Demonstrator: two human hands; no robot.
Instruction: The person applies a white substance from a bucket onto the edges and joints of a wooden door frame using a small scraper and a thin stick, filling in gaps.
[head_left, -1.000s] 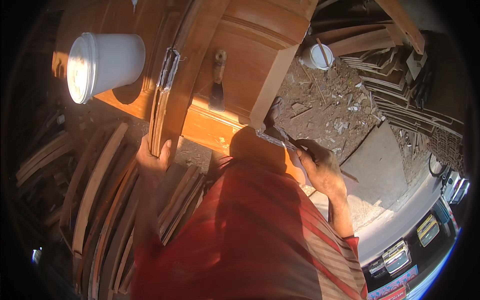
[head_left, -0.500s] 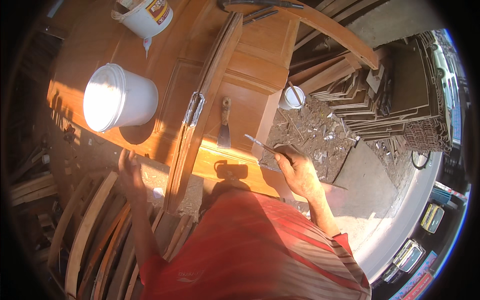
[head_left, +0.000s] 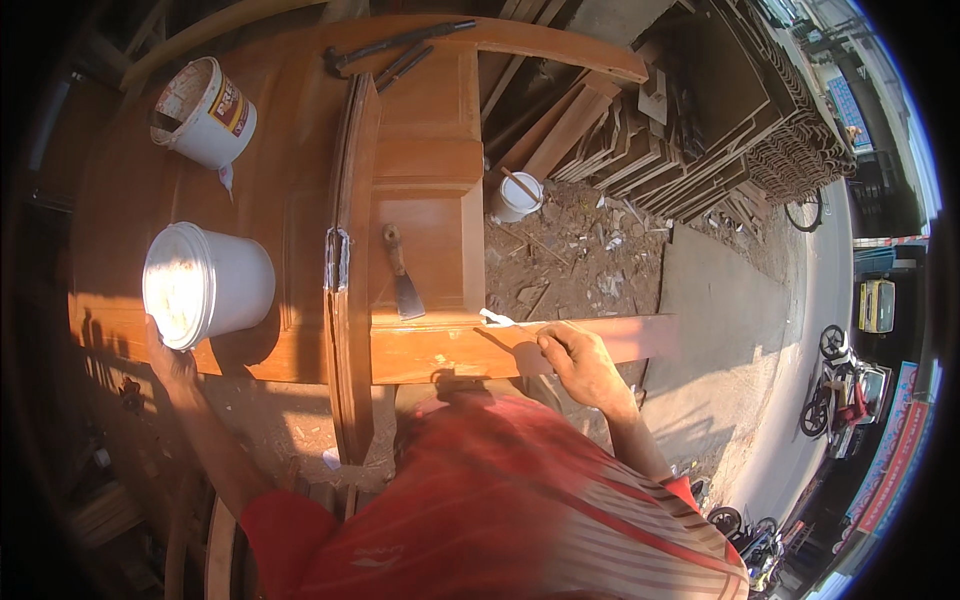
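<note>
The left hand (head_left: 174,362) is at the near side of a big white bucket (head_left: 238,285), touching its rim. Some of its fingers are hidden, so I cannot tell if its grip is spread or pressed together. The right hand (head_left: 582,366) has its thumb and fingers pinching a small tool (head_left: 496,317). The tool is thin, and its tip is white and points to the left. The tip is over the edge of a flat orange-brown plank (head_left: 430,352), but I cannot tell if it touches the wood. The bucket stands on a brown wooden door (head_left: 425,110), on the left side. A long beam (head_left: 352,390) runs up the middle and sticks out past the near edge of the door. White paste (head_left: 344,262) sits around a slot in the beam. To the right of the beam lies a scraper (head_left: 402,275) with its blade toward the person. Behind the bucket is a pail (head_left: 232,125) with a label on its side. A black hammer (head_left: 395,46) lies at the far end. Past the door, on the dirt, is a little pail (head_left: 516,200) with a stick across it, near a stack of boards (head_left: 690,110).
</note>
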